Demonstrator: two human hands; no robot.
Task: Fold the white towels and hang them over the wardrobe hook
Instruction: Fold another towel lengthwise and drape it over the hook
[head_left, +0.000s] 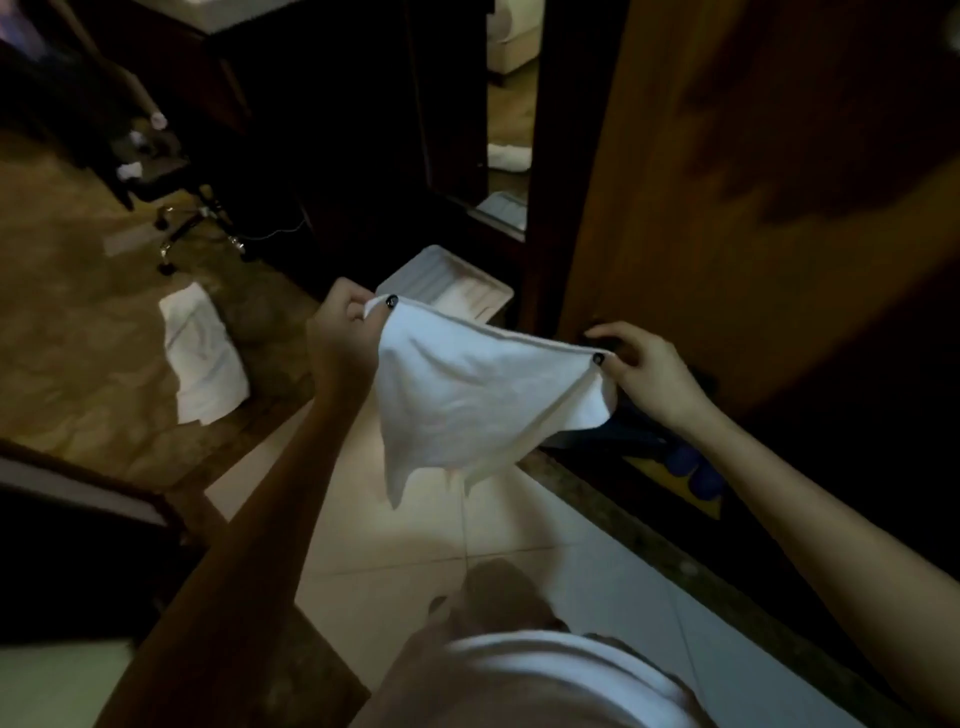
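Towel held spread between both hands at wardrobe door

Towel in hand: one white towel (467, 395) hangs in the air, stretched by its top edge between the two hands, with its lower corners drooping free above the tiled floor (405, 561). The left hand (340, 325) pinches the left top corner with curled fingers. The right hand (647, 366) pinches the right top corner between thumb and fingers, its other fingers arched over a dark fitting that cannot be identified.

Surroundings: a brown wardrobe door (753, 208) stands just beyond and to the right of the right hand, close to the fingertips. One pale ribbed tray (447, 283) sits on the floor just beyond the left hand, partly hidden behind the towel's top edge. Below the right hand, in shadow, lie two blue rounded objects (693, 470), too dark to name. Well to the left of the left hand, a second white towel (202, 358) lies crumpled on the brown carpet (78, 312). Beyond it stands one wheeled chair (182, 208) with small white items on its seat. Far beyond both hands, in a narrow lit strip, a pale bundle (509, 156) is visible; whether it is a towel cannot be told.

Count: two hands, both engaged; two towels confirmed; one tray; one chair.
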